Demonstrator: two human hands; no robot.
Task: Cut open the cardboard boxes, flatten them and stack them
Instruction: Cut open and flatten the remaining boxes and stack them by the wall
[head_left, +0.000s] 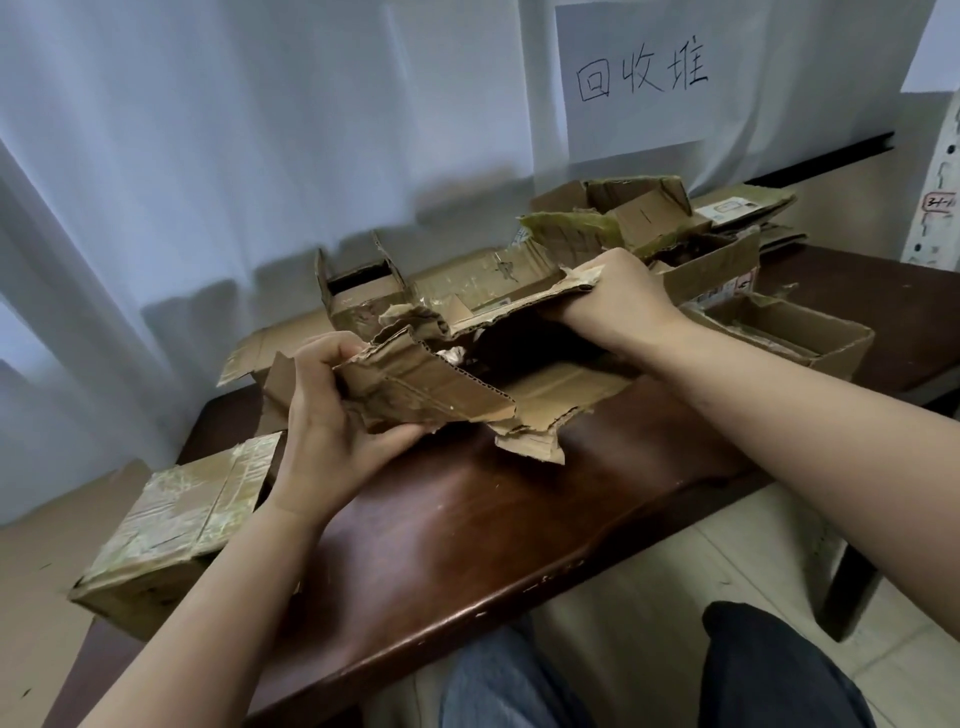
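Cardboard is everywhere on the dark wooden table (467, 519): a heap of opened boxes (639, 218) at the far right under the paper sign (636, 78), an open-topped box (789, 332) beside the right forearm, a taped box (176, 525) hanging over the near-left edge, still sealed from what I can see. That one worries me most; a knock from the left elbow could tip it to the floor.

In the middle, lifted just off the table, is the torn box (467, 358) being worked on. It is already ragged, with ripped flaps hanging down, so I'd guess a hard pull would tear a panel loose rather than open it along a seam, leaving scraps that won't stack flat. Those raw corrugated edges could also nick a finger.

The right hand (618, 296) is clenched over the far rim of the box, fingers wrapped over the edge. The left hand (332, 410) pinches the near flap, thumb beneath and curled fingers on top. No knife shows in either hand.
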